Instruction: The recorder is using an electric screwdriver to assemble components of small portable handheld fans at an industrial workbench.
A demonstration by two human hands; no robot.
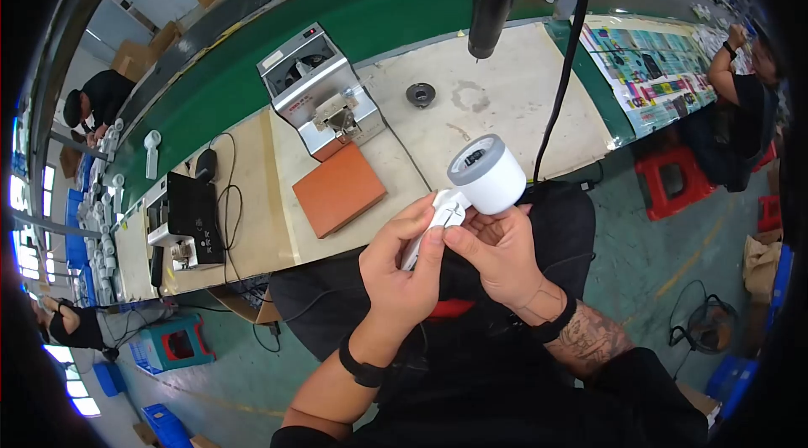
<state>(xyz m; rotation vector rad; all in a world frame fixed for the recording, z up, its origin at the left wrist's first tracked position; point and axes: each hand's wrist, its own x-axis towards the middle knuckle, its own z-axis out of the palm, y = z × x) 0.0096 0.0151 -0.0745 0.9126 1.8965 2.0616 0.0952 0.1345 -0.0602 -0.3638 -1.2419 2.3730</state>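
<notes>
In front of my body I hold a white handheld appliance (498,181) with a round, cup-shaped head and a grey rim. Dark parts show inside its opening, which faces up and away from me. My left hand (406,263) is closed round the handle, with the thumb pressed on it near the joint to the head. My right hand (502,256) grips the same joint from the other side, thumb on top and fingers partly hidden below the head. A small black round part (421,95) lies on the worktable (539,86) beyond my hands.
A black electric screwdriver (497,2) hangs overhead beside a black cable (566,69). A silver screw feeder (324,98) stands behind an orange-brown block (339,189). Further left sits a black machine (189,221). A green conveyor belt (379,6) runs behind; other people work at both sides.
</notes>
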